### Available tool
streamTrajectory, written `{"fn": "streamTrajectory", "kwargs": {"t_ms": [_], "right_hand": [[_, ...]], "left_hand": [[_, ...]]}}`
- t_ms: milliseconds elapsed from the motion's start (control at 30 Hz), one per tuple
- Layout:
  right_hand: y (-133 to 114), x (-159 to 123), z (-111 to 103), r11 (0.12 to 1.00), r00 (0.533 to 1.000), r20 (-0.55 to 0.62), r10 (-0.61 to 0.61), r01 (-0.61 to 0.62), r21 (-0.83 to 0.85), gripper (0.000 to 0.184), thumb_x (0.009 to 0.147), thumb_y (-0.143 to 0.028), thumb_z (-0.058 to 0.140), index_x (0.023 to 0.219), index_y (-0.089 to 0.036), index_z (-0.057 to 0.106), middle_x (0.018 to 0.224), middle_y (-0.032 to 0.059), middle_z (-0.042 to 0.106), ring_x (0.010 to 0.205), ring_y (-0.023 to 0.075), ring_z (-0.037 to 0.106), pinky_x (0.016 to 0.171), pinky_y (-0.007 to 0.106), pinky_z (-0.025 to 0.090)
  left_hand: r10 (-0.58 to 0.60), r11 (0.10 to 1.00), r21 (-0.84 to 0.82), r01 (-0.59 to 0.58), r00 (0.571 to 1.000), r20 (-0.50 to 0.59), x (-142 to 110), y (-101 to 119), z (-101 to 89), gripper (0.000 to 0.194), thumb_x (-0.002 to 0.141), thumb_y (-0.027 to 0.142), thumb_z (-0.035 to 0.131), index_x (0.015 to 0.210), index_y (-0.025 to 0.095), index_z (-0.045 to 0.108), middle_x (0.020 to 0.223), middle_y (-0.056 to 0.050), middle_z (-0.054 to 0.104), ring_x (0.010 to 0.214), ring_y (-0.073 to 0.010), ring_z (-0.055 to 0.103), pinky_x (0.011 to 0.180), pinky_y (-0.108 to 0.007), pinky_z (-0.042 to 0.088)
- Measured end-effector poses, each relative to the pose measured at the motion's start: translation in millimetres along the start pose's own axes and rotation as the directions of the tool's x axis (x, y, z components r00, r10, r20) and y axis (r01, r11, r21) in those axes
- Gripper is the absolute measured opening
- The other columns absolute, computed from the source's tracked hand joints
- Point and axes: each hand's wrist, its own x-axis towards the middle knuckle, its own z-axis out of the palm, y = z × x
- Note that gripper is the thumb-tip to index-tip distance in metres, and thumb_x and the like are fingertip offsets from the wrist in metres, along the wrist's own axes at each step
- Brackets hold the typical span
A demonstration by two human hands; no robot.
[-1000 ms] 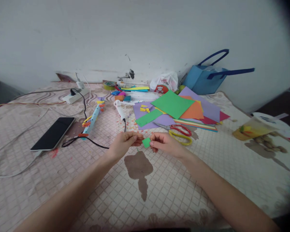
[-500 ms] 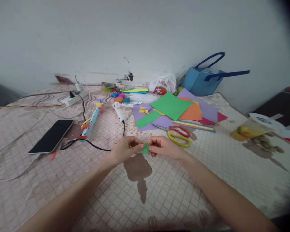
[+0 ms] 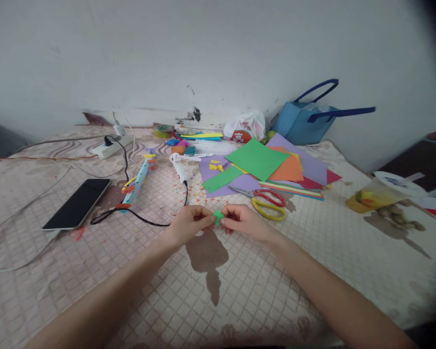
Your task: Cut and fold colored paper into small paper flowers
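A small piece of green paper (image 3: 218, 217) is pinched between both hands above the middle of the table. My left hand (image 3: 191, 223) grips its left side between thumb and fingers. On the right side, my right hand (image 3: 241, 220) holds it the same way. Just beyond the right hand lie scissors (image 3: 269, 208) with one red and one yellow handle. A green paper strip (image 3: 221, 179) and a large green sheet (image 3: 257, 159) rest on purple and orange sheets behind the hands.
A white glue gun (image 3: 179, 167) trails a black cord. At left are a phone (image 3: 78, 204), a power strip (image 3: 113, 146) and a light blue strip (image 3: 137, 182) with coloured pieces. A blue bag (image 3: 303, 121) and a tilted plastic cup (image 3: 376, 191) stand at right.
Both hands stay almost in place. The green paper piece has turned slightly and shows more of its surface between the fingertips.
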Motion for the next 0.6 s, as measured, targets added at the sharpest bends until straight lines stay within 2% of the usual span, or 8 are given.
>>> {"fn": "streamTrajectory", "kwargs": {"t_ms": [67,133,200,233,300,367,500,600], "right_hand": [[-3,0,-12,0.997,0.999,-0.032,-0.024,0.022,-0.068,0.020,0.079,-0.037,0.058,0.075,-0.017,0.054,0.061,-0.0026,0.054,0.055,0.0103,0.052,0.054,0.024,0.042],[-6,-2,-33,0.981,0.982,-0.171,-0.085,0.053,-0.184,0.022,0.081,-0.039,0.055,0.075,-0.018,0.055,0.064,-0.0016,0.054,0.057,0.0112,0.052,0.056,0.025,0.043],[-5,-6,-61,0.928,0.934,-0.325,-0.151,0.020,-0.372,0.023,0.080,-0.040,0.055,0.073,-0.019,0.053,0.065,-0.0014,0.054,0.058,0.0120,0.052,0.055,0.025,0.041],[-2,-9,-75,0.871,0.919,-0.356,-0.172,-0.028,-0.491,0.022,0.079,-0.040,0.057,0.072,-0.019,0.053,0.065,-0.0007,0.055,0.058,0.0130,0.052,0.055,0.026,0.040],[7,-15,-101,0.729,0.910,-0.381,-0.161,-0.151,-0.668,0.023,0.071,-0.039,0.064,0.077,-0.019,0.054,0.073,0.0014,0.059,0.064,0.0155,0.055,0.059,0.027,0.041],[19,-20,-120,0.620,0.911,-0.390,-0.135,-0.230,-0.750,0.033,0.062,-0.038,0.071,0.082,-0.019,0.054,0.084,0.0042,0.060,0.070,0.0175,0.055,0.061,0.028,0.041],[36,-23,-136,0.566,0.936,-0.351,-0.034,-0.272,-0.779,0.040,0.061,-0.044,0.070,0.086,-0.019,0.052,0.083,0.0037,0.059,0.070,0.0177,0.054,0.059,0.028,0.040],[39,-23,-140,0.539,0.933,-0.358,-0.043,-0.280,-0.794,0.039,0.062,-0.044,0.069,0.086,-0.020,0.051,0.079,0.0024,0.057,0.070,0.0176,0.052,0.059,0.027,0.038]], "left_hand": [[-0.029,0.998,-0.051,0.028,0.999,-0.023,0,0,0.5,0.021,0.071,0.033,0.066,0.069,0.013,0.060,0.062,0.000,0.061,0.059,-0.0100,0.057,0.062,-0.023,0.046],[-0.052,0.993,-0.110,0.047,0.998,-0.046,0,0,0.8,0.021,0.071,0.033,0.066,0.068,0.014,0.059,0.062,0.000,0.062,0.060,-0.0097,0.057,0.063,-0.024,0.047],[-0.063,0.987,-0.154,0.053,0.996,-0.059,0,0,0.8,0.021,0.071,0.033,0.067,0.069,0.014,0.058,0.062,0.000,0.062,0.060,-0.0096,0.058,0.064,-0.024,0.047],[-0.067,0.984,-0.170,0.056,0.996,-0.063,0,-1,0.7,0.021,0.071,0.033,0.068,0.069,0.014,0.058,0.062,0.000,0.062,0.060,-0.0096,0.058,0.064,-0.024,0.048],[-0.074,0.980,-0.187,0.061,0.995,-0.064,0,-1,0.4,0.021,0.070,0.033,0.068,0.069,0.014,0.058,0.062,0.000,0.062,0.060,-0.0094,0.057,0.064,-0.023,0.048],[-0.076,0.980,-0.191,0.062,0.995,-0.066,1,-1,0.1,0.022,0.070,0.033,0.068,0.070,0.014,0.058,0.062,0.000,0.062,0.060,-0.0093,0.057,0.063,-0.023,0.047],[-0.074,0.982,-0.178,0.058,0.994,-0.086,1,-1,-0.9,0.022,0.071,0.034,0.067,0.071,0.014,0.058,0.064,0.000,0.063,0.061,-0.0090,0.057,0.064,-0.023,0.047],[-0.077,0.984,-0.168,0.061,0.993,-0.088,0,0,-1.5,0.021,0.072,0.034,0.067,0.072,0.014,0.059,0.064,0.000,0.063,0.061,-0.0087,0.056,0.064,-0.022,0.046]]}}
